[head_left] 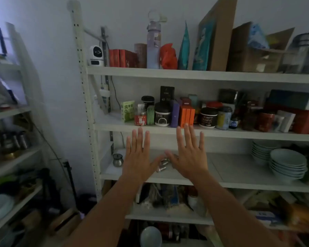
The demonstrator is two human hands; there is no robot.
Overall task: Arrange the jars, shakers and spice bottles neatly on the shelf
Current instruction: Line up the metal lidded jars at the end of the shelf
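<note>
My left hand (138, 155) and my right hand (189, 154) are both raised flat with fingers spread, backs toward me, in front of a white shelf (239, 173). Neither holds anything. Between the thumbs, small metal shakers (162, 164) lie on that shelf, mostly hidden behind my hands. A steel lidded jar (118, 160) stands upright at the shelf's left end. On the shelf above (114, 126) stand a red-labelled spice bottle (140, 115), a black-lidded jar (162, 114) and another black jar (208, 117).
Stacked bowls (288, 164) and plates (260, 148) fill the right of the shaker shelf. Boxes and tins crowd the shelf above. The top shelf holds a water bottle (153, 41), a camera (96, 56) and cardboard. A second rack (16, 157) stands at left.
</note>
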